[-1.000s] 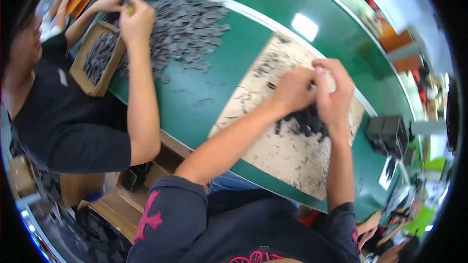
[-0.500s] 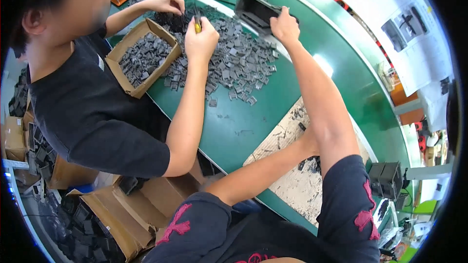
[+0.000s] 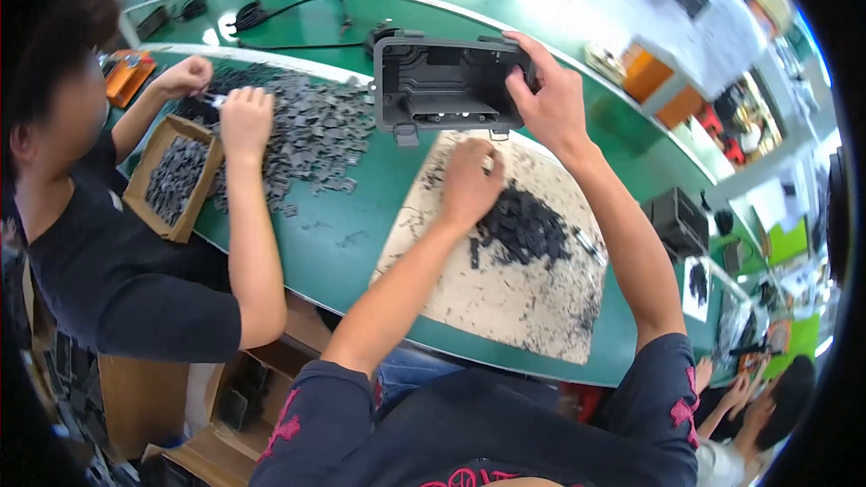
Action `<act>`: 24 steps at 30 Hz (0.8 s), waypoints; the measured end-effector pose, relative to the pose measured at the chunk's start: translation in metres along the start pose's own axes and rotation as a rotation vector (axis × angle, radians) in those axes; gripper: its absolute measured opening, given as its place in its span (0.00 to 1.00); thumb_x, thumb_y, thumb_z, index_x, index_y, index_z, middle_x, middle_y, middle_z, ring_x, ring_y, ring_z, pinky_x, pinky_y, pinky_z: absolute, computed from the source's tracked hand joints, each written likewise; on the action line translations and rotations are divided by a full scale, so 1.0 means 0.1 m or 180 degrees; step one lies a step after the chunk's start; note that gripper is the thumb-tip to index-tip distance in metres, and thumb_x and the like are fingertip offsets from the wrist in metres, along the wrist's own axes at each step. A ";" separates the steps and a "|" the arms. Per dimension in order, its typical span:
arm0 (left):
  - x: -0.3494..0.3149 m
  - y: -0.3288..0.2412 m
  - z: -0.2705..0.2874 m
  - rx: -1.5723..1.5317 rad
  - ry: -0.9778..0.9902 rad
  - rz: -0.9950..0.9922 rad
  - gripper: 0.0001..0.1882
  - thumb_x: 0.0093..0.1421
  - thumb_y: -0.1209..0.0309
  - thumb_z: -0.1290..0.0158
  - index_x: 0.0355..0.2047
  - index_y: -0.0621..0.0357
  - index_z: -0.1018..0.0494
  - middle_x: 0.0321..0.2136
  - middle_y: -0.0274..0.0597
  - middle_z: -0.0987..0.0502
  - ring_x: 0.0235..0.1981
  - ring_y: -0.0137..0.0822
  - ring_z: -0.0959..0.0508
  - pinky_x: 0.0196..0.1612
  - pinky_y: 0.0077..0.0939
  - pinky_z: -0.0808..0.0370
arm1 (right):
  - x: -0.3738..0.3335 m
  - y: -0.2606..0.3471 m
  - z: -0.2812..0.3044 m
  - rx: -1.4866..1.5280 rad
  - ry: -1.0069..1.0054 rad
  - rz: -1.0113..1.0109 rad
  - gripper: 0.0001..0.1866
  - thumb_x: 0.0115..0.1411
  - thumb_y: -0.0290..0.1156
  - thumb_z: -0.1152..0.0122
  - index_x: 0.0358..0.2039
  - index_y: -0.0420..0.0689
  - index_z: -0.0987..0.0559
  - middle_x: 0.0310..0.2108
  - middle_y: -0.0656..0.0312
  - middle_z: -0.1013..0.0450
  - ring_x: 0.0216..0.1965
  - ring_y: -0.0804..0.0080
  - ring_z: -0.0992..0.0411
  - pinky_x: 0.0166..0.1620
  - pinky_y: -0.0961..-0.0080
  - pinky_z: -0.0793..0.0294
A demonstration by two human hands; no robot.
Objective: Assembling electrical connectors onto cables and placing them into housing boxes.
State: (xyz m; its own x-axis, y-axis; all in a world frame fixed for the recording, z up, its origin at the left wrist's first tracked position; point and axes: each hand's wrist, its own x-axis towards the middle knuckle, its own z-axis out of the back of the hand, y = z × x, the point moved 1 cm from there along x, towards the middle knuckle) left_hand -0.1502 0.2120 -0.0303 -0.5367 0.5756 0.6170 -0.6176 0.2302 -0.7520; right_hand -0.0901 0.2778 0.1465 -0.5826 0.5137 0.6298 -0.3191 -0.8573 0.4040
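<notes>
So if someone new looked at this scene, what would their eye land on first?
Probably the open dark grey housing gripped by the right hand at upper middle, its hollow inside facing the camera. Below it, the left hand is over a pale board, beside a heap of black pieces. Farther left, a broad spread of grey pieces lies on the green table near a cardboard box.

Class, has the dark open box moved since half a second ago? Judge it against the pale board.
Yes. The dark open box, in the right hand, has come closer to the pale board, toward the person.
</notes>
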 end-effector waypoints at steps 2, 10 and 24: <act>-0.01 0.01 0.00 0.0001 0.0017 0.0011 0.07 0.57 0.72 0.45 0.30 0.65 0.25 0.33 0.51 0.23 0.40 0.53 0.25 0.46 0.43 0.29 | -0.10 -0.27 0.11 -0.0060 0.0015 -0.0026 0.22 0.55 0.28 0.42 0.53 0.50 0.24 0.21 0.46 0.27 0.21 0.52 0.26 0.29 0.62 0.27; -0.05 0.00 -0.11 -0.0310 0.0126 0.0228 0.07 0.58 0.71 0.45 0.28 0.64 0.26 0.31 0.48 0.24 0.37 0.50 0.24 0.42 0.39 0.28 | -0.12 -2.35 0.22 0.0511 0.0552 -0.2780 0.15 0.63 0.33 0.52 0.45 0.37 0.25 0.24 0.56 0.24 0.19 0.70 0.24 0.22 0.71 0.21; 0.12 -0.11 0.13 -0.0349 -0.0495 0.0059 0.04 0.52 0.77 0.45 0.27 0.65 0.28 0.31 0.47 0.25 0.34 0.50 0.23 0.39 0.39 0.27 | 1.06 -1.22 -2.31 -0.0699 0.1049 0.0842 0.29 0.59 0.44 0.41 0.56 0.41 0.29 0.60 0.50 0.35 0.62 0.53 0.37 0.63 0.54 0.37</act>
State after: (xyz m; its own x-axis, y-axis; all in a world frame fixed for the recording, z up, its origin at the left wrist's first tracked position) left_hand -0.1576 0.2063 -0.0118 -0.6350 0.4543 0.6248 -0.5451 0.3096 -0.7791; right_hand -0.2861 0.4286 0.0108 -0.8598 0.2691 0.4339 -0.2577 -0.9624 0.0860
